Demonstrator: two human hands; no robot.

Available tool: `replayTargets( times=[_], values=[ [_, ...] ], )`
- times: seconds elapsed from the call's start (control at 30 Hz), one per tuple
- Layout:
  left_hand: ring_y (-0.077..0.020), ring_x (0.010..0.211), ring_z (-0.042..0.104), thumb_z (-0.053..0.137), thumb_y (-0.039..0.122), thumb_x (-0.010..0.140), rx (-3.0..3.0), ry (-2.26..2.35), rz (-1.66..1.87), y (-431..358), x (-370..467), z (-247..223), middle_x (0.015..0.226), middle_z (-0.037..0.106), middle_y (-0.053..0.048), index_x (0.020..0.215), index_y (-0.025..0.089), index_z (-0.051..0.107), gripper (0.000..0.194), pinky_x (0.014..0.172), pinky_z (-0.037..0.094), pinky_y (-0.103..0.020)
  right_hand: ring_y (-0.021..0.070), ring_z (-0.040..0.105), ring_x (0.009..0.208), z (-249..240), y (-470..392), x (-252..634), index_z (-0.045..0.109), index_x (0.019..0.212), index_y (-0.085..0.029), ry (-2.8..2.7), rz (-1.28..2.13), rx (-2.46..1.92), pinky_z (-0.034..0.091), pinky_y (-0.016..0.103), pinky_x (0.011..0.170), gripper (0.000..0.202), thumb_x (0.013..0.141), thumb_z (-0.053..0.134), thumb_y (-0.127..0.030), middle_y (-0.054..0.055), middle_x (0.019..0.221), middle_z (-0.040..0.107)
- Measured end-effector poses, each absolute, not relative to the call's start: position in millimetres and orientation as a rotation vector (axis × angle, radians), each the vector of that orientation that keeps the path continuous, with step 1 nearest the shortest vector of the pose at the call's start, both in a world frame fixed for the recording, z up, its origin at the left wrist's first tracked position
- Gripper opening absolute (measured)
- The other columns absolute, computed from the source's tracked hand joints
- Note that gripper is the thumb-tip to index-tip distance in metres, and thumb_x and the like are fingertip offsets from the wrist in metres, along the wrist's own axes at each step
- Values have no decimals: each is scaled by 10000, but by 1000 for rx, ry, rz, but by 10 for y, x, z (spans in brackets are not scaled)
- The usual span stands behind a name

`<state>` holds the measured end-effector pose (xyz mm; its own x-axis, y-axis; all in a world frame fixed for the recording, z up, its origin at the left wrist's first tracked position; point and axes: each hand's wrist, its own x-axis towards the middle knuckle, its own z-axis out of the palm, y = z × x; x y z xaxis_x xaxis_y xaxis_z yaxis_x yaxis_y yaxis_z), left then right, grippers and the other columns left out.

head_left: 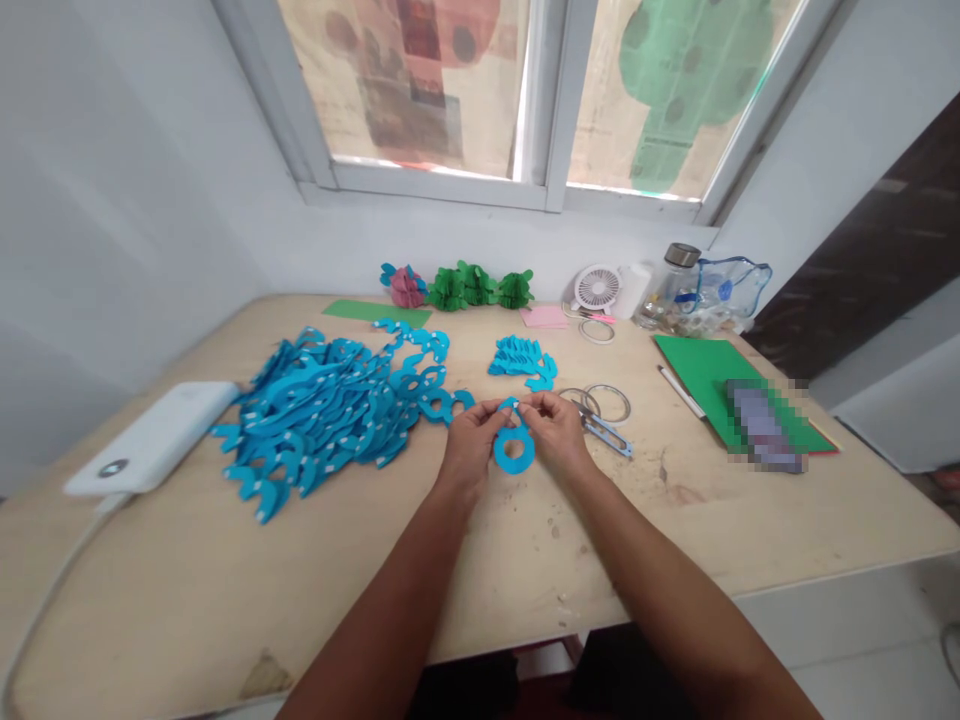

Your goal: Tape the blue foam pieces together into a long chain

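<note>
Both hands meet over the middle of the table, pinching a blue paper ring piece (514,452) at its upper end. The fingers of my left hand (474,432) close on it from the left, and those of my right hand (553,428) from the right. Its round ring with a hole hangs below the fingertips. To the left lies a large heap of blue paper cutouts (330,410) dotted with small white patches, with linked rings trailing toward my left hand. A smaller blue folded stack (517,358) lies just beyond my hands.
Close to my right hand are metal rings (609,402) and a light-blue cutter (609,432). A white power bank (154,435) with a cable stands left. Green and pink paper figures (472,287), a small fan (597,288), a bottle (667,285) and green sheets (697,370) sit further off.
</note>
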<state>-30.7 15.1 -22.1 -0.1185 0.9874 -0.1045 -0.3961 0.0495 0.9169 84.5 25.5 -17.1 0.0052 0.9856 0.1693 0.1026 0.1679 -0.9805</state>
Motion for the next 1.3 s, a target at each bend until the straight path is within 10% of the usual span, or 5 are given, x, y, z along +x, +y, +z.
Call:
replayTargets(
  times=[1.3],
  values=[
    [-128,609,553,701,253,596,864,1026,1420,144,-280,-245,604,600,10,697,156,648,150,653,446,-269,110,486,533,-251,263,826,578,643,-170,-1342,959,-1228,405,228,530,161,686,575,-325,-21,591,572]
  ],
)
